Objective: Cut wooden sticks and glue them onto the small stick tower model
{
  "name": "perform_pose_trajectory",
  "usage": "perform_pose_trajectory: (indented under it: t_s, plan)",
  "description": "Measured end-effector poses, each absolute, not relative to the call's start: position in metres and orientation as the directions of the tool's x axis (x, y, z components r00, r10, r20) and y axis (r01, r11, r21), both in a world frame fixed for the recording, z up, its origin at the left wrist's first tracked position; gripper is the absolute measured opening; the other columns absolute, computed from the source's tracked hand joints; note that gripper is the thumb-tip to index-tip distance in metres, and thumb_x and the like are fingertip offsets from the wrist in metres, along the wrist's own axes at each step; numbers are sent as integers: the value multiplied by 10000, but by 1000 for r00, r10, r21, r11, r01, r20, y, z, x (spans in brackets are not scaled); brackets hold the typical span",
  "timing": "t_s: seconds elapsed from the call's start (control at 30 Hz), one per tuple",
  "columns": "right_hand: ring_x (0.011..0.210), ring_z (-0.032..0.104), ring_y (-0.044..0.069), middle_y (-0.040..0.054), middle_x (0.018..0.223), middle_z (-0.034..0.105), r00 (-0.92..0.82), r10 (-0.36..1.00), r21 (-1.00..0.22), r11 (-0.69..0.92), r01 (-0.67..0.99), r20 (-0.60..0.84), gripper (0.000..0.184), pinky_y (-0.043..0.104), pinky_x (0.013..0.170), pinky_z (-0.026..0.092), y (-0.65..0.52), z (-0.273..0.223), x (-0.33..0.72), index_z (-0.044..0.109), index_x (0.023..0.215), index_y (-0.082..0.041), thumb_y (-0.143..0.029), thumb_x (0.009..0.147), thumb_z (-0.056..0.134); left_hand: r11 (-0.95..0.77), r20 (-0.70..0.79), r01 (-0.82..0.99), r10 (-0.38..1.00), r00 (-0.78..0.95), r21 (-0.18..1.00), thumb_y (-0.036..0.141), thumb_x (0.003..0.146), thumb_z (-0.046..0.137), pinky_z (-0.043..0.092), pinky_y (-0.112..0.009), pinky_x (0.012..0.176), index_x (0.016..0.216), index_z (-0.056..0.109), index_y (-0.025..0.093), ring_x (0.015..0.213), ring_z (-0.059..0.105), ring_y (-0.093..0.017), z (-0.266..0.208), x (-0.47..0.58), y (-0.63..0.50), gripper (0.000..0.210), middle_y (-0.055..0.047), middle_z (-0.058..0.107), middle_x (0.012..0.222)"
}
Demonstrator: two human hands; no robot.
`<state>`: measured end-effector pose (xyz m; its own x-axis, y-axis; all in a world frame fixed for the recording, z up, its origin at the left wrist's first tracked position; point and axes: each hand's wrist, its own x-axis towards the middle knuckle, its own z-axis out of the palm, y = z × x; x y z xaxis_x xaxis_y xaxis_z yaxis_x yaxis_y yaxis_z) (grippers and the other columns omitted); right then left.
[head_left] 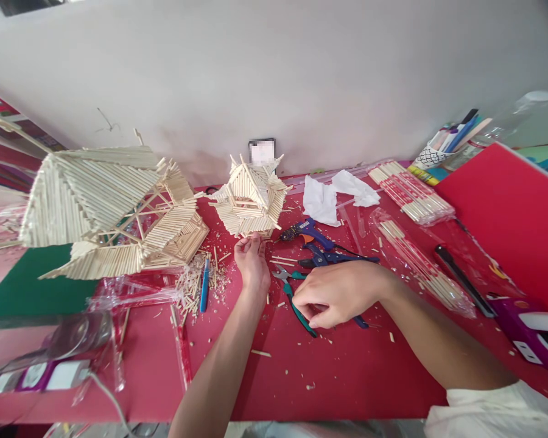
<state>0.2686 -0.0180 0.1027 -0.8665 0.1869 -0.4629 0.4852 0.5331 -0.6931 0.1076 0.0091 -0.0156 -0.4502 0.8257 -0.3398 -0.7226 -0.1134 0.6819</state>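
- My left hand (pixel 252 264) has its fingertips drawn together at the near lower edge of the small stick house (pixel 249 204); I cannot tell whether they pinch it or only touch.
- The small house sits just beyond those fingertips, upright, its peaked roof pointing up and its eave corners flaring outward; I cannot tell its long axis.
- My right hand (pixel 333 296) is palm down with curled fingers, over the green-handled cutters (pixel 304 316); I cannot tell if it grips anything.
- The cutters' long axis slants, jaws pointing away and leftward, one handle running back toward me.
- Left of my left hand lies a blue pen-shaped tool (pixel 204 286); beyond my right, a glue gun (pixel 308 231).
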Motion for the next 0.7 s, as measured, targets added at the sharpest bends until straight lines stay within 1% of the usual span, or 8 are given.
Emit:
perform_pose_trajectory:
  t_s: [0.3,0.7]
  plan:
    - [681,522,130,-13,798,664,-862,184,-689,534,491,-472,42,263,636,323,-18,104,268,637,793,-190,-187,833,625,-78,-367,-739,830,-420,669,131,690,849,503,-224,763,825,521,196,745,665,-90,-13,108,9,361,29,673,795]
    - [688,528,133,-14,796,667,-861,186,-692,526,495,-474,49,264,643,330,-18,104,267,633,782,-192,-182,829,627,-45,-375,-735,838,-397,677,170,669,884,493,-208,719,829,522,194,696,652,-76,-13,108,10,396,35,677,789]
